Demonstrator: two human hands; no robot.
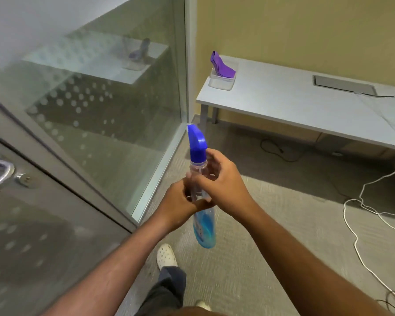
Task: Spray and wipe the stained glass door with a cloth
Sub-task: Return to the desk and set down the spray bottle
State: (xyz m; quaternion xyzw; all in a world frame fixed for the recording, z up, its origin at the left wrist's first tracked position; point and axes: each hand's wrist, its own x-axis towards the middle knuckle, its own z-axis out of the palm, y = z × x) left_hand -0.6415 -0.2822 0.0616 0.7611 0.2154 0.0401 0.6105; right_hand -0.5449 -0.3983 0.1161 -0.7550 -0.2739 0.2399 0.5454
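Hands on spray bottle [200,185] beside glass door [55,224].
Left hand [180,205] and right hand [224,183] both wrapped round clear neck, arms outstretched; purple cloth [221,66] far off in tub [221,82] on table [306,106].

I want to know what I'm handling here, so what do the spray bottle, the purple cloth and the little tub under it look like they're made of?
Spray bottle: clear glossy plastic, blue liquid visible through it, with an opaque blue plastic trigger head; both hands grip it. Purple cloth: soft fabric, matte, standing in folds; possibly microfibre, hard to tell. Tub: seems translucent whitish plastic, smooth.
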